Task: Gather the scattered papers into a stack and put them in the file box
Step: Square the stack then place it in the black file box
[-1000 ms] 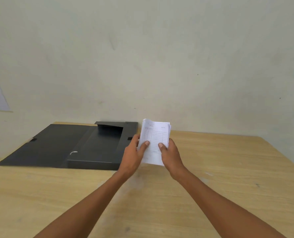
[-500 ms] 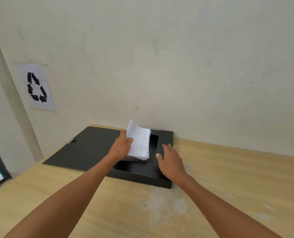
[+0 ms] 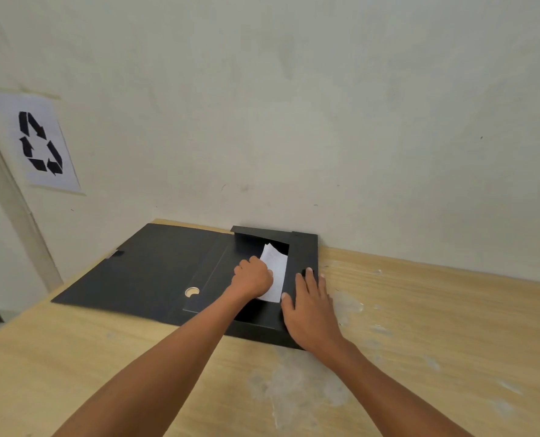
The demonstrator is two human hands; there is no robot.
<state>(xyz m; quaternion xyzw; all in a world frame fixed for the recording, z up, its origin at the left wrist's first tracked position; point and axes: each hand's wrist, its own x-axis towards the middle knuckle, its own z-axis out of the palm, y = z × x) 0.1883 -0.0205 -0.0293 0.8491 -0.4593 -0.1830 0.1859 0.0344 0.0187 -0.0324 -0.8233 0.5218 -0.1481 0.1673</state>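
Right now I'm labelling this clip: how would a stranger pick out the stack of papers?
Find the black file box lying open on the wooden table against the wall. Inside its tray, the left hand holds the stack of papers. It is the only white thing amid black.

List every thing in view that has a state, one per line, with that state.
file box: open, lid flap lying flat to the left
stack of papers: gathered, lowered into the box, held
left hand: closed on the stack of papers
right hand: open, flat on the box's right wall
recycling sign: taped to the wall
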